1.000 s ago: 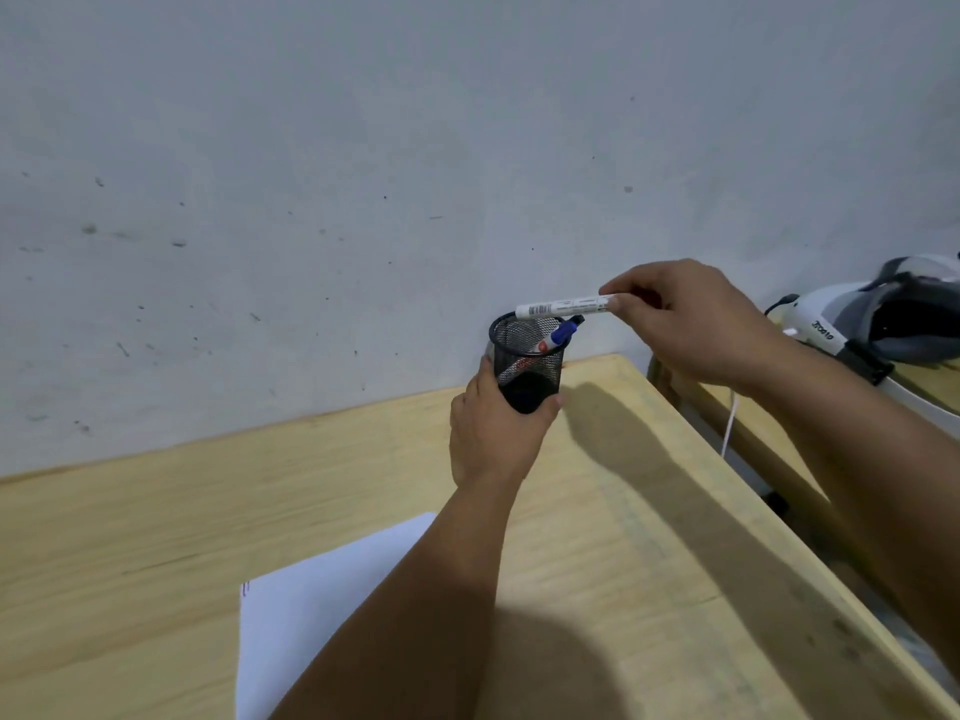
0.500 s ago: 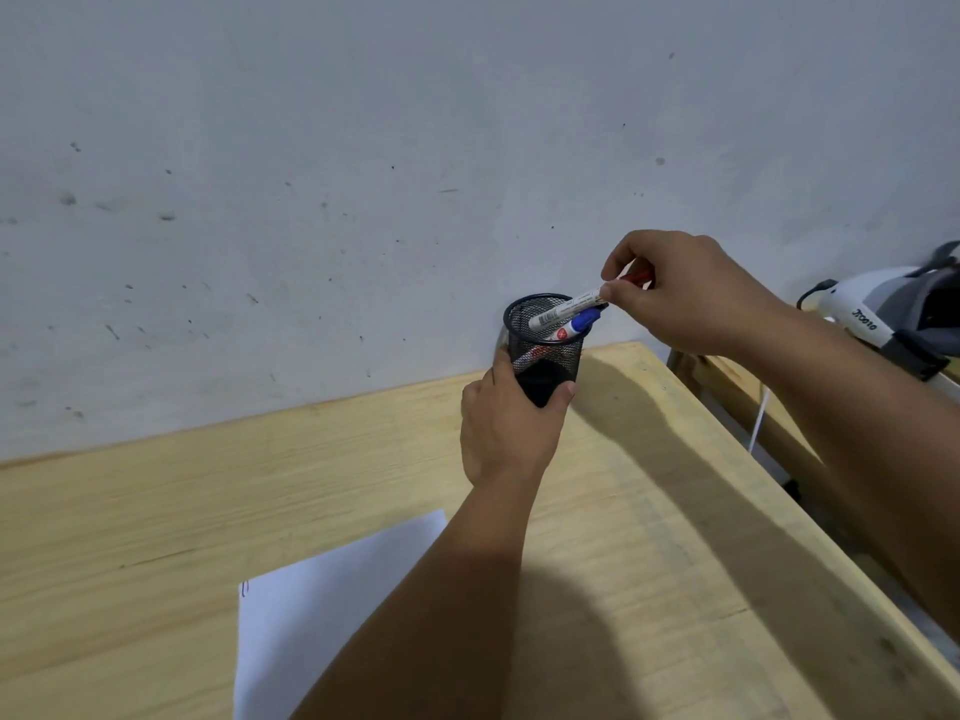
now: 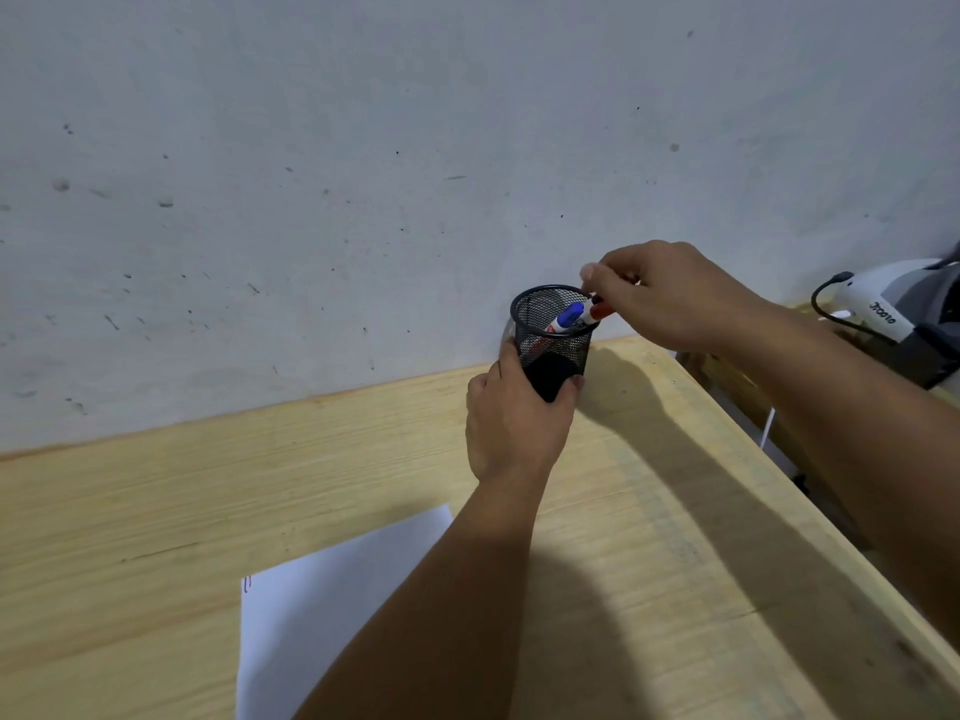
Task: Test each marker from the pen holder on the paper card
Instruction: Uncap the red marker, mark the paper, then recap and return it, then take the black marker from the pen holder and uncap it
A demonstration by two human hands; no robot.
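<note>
- Black mesh pen holder (image 3: 551, 332) stands at the wooden table's (image 3: 649, 537) far edge by the wall; our left hand (image 3: 514, 423) wraps its base, likely steadying it.
- Above the holder's rim, our right hand (image 3: 670, 293) pinches the red-capped marker (image 3: 592, 314); a blue-capped marker (image 3: 566, 319) leans inside.
- Nearer us than the holder, the white paper card (image 3: 332, 605) lies flat, faint marks at its corner.

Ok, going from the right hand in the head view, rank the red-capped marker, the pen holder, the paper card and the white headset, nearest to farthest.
From the right hand:
1. Red-capped marker, at its fingertips, sticking out of the holder.
2. Pen holder, just below left, gripped by the left hand.
3. White headset, off to the right, past the table edge.
4. Paper card, far down left on the table.
</note>
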